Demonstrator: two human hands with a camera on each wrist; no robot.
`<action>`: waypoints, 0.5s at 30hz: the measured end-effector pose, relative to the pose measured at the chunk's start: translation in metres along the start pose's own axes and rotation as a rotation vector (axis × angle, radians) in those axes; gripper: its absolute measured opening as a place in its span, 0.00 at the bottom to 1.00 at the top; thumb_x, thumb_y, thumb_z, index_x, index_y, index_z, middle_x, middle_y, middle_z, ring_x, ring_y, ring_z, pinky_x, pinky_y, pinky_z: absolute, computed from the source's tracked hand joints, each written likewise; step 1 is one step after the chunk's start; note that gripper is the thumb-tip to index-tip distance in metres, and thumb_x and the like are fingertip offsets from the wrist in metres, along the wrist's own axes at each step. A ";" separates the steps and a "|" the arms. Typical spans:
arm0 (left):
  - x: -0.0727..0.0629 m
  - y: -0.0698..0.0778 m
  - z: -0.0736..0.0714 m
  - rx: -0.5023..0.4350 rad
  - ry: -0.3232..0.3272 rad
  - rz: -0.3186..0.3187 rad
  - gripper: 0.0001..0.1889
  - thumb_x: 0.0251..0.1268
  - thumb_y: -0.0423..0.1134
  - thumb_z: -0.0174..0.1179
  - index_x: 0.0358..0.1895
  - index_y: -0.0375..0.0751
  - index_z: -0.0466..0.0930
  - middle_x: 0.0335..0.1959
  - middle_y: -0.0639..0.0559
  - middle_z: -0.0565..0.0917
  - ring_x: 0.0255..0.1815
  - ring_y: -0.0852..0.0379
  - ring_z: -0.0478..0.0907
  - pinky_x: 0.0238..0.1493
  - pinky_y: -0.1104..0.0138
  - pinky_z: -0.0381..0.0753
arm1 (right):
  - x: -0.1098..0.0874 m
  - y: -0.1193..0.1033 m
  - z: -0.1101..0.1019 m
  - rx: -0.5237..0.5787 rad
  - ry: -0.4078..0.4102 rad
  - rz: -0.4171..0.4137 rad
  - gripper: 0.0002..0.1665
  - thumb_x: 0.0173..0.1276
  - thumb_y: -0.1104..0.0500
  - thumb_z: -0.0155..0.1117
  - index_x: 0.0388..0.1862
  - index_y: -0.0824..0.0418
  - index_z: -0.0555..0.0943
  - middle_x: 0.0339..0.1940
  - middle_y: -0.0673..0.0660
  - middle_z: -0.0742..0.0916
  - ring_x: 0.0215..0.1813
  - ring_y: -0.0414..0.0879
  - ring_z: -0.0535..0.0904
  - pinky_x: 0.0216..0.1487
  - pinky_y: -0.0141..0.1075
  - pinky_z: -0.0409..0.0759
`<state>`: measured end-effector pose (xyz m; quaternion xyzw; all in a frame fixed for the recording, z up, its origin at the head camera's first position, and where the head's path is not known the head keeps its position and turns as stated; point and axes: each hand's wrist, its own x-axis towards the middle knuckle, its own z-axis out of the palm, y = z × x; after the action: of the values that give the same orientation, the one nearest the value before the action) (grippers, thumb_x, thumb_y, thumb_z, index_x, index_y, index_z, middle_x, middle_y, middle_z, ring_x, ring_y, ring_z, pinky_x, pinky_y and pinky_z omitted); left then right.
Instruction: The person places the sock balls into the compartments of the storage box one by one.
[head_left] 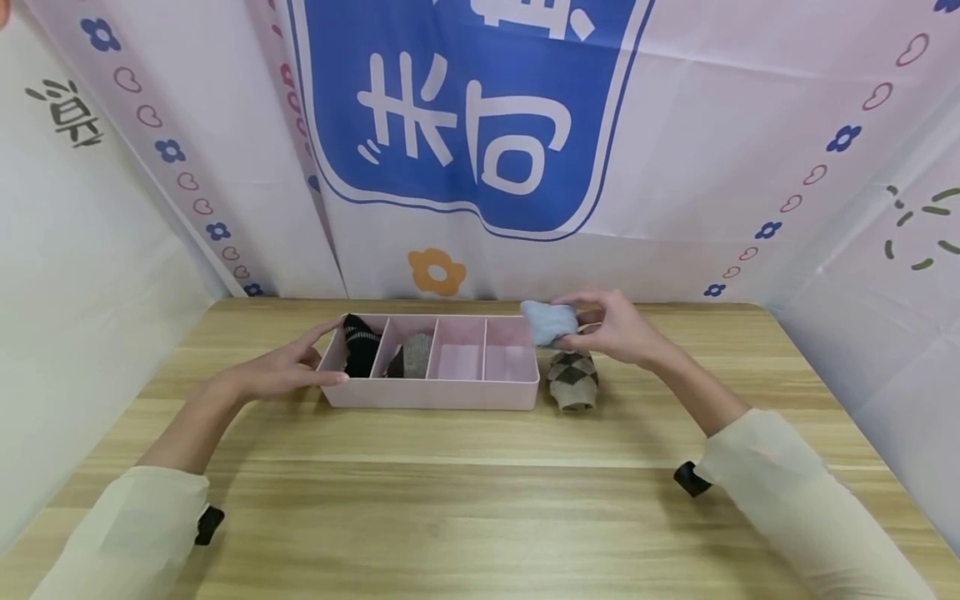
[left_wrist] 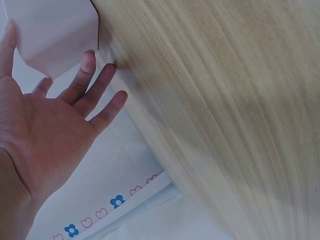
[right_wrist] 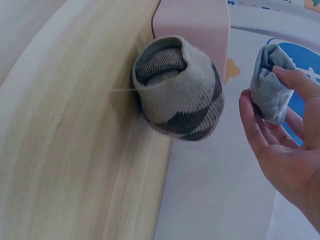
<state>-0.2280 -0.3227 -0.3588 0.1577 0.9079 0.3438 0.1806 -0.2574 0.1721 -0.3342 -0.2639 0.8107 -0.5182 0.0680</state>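
A pink four-compartment organizer box [head_left: 431, 395] stands on the table. My left hand [head_left: 273, 371] holds its left end, thumb at the front corner and index finger at the back corner; the other fingers extend loosely in the left wrist view. My right hand [head_left: 618, 329] pinches a rolled light-blue sock [head_left: 550, 323] between thumb and fingers, raised at the box's right end. Below that hand, a rolled argyle sock [head_left: 573, 382] in beige and brown lies on the table beside the box. A black patterned sock [head_left: 362, 348] fills the leftmost compartment.
The second compartment holds a grey sock [head_left: 417, 354] with something dark beside it. The two right compartments show their bare pink floors. A printed cloth [head_left: 675, 208] hangs behind the wooden table [head_left: 465, 517], and white cloth walls stand at both sides.
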 end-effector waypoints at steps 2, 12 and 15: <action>0.000 0.001 0.000 -0.003 -0.001 -0.002 0.54 0.71 0.49 0.66 0.86 0.47 0.34 0.45 0.43 0.81 0.50 0.49 0.75 0.56 0.51 0.70 | 0.003 -0.001 0.003 -0.020 0.005 -0.010 0.31 0.59 0.74 0.75 0.63 0.73 0.79 0.60 0.71 0.81 0.53 0.66 0.86 0.46 0.40 0.86; 0.001 0.000 0.000 0.004 0.003 0.003 0.54 0.71 0.49 0.66 0.86 0.47 0.34 0.47 0.43 0.81 0.51 0.49 0.75 0.57 0.50 0.70 | 0.017 -0.010 0.015 -0.127 0.031 -0.035 0.31 0.56 0.66 0.82 0.59 0.68 0.83 0.53 0.64 0.87 0.51 0.58 0.84 0.46 0.38 0.84; 0.001 0.000 0.000 0.006 0.005 0.005 0.54 0.71 0.48 0.66 0.86 0.46 0.34 0.45 0.44 0.81 0.49 0.50 0.76 0.56 0.51 0.71 | 0.022 -0.011 0.019 -0.129 0.039 -0.039 0.30 0.56 0.65 0.82 0.58 0.68 0.84 0.51 0.64 0.87 0.49 0.57 0.83 0.46 0.35 0.83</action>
<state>-0.2288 -0.3225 -0.3591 0.1594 0.9090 0.3419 0.1769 -0.2649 0.1417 -0.3298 -0.2735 0.8381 -0.4713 0.0251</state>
